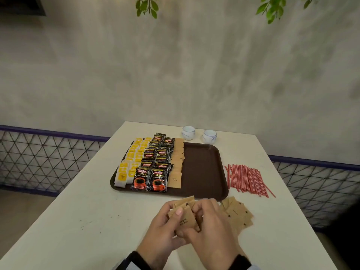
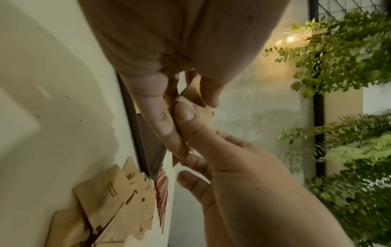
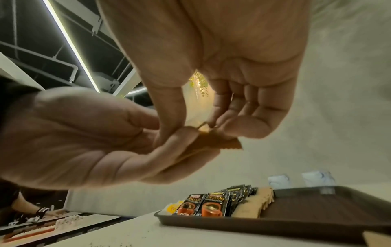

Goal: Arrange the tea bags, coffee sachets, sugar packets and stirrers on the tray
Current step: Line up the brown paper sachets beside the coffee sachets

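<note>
1. Sugar packets (image 1: 184, 213) sit fanned in both hands just in front of the tray's (image 1: 204, 172) near rim, above the table (image 1: 78, 221); the left hand (image 1: 165, 228) has its grip curled round the small stack, thumb on top, and the right hand (image 1: 210, 227) pinches the stack's edge with thumb and fingertips.
2. More loose sugar packets (image 1: 236, 213) lie on the table just off the tray's near right corner.
3. Handling, as I judge it: the packets are light, thin and flexible paper, apt to slide over one another, so a pinch across the flat faces near a short edge should keep them squared.
4. On the tray, tea bags (image 1: 129, 162) fill the left side, coffee sachets (image 1: 156, 164) run beside them, and a column of sugar packets (image 1: 177, 162) stands next.
5. The tray's right half is bare, which leaves open room for another column; its raised rim has to be cleared when coming in from the front.
6. Stirrers (image 1: 247, 179) lie in a loose bundle on the table right of the tray, close to its edge, and two cups (image 1: 198, 133) stand behind it.
</note>
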Motion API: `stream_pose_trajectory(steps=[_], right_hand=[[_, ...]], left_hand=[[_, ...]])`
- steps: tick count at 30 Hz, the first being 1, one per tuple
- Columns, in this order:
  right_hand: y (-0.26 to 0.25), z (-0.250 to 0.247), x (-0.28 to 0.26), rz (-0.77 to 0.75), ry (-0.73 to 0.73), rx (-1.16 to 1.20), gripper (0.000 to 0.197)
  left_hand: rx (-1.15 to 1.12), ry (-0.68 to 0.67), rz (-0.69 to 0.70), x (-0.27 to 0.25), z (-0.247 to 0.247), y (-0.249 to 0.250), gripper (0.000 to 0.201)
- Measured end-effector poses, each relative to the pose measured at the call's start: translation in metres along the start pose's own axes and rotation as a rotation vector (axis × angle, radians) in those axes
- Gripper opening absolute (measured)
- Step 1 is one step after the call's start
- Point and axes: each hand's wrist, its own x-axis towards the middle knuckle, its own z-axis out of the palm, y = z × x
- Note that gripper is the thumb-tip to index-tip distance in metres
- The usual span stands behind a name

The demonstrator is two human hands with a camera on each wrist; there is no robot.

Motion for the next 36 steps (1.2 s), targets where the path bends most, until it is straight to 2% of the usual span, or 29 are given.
stream_pose_trajectory(steps=[3,8,11,14,15,17,20,22,24,29,36], right_hand=[[-0.003,0.011,0.005,-0.018,0.019,0.016,0.024],[0.003,0.016,0.019,-0.07,-0.135,0.16,0.019],[0.001,0.016,0.028,-0.058,-0.233,0.326,0.018],[-0.006,0.006,0.037,0.02,-0.37,0.635,0.01],[-0.007,0.003,0.044,0.06,-0.361,0.747,0.01],[0.0,0.002,0.066,0.164,-0.213,0.807,0.015],[0.021,0.017,0.115,0.362,0.03,0.613,0.016],[0.034,0.037,0.145,0.491,0.063,0.464,0.015],[0.045,0.059,0.168,0.567,0.028,0.364,0.019],[0.042,0.087,0.19,0.62,-0.008,0.251,0.025],[0.031,0.098,0.19,0.599,0.087,0.137,0.024]], left_hand=[[-0.111,-0.01,-0.058,0.007,-0.005,0.002,0.022],[-0.264,0.013,-0.201,0.022,-0.026,0.003,0.03],[-0.296,0.003,-0.259,0.03,-0.04,0.007,0.035],[-0.274,0.054,-0.287,0.038,-0.055,0.01,0.025],[-0.26,0.066,-0.295,0.041,-0.063,0.011,0.023],[-0.261,0.087,-0.309,0.047,-0.08,0.013,0.031],[-0.248,0.099,-0.33,0.052,-0.1,0.018,0.034],[-0.222,0.094,-0.318,0.054,-0.109,0.02,0.028],[-0.2,0.105,-0.291,0.056,-0.118,0.022,0.026],[-0.182,0.158,-0.308,0.063,-0.136,0.028,0.02],[-0.224,0.067,-0.352,0.074,-0.148,0.035,0.02]])
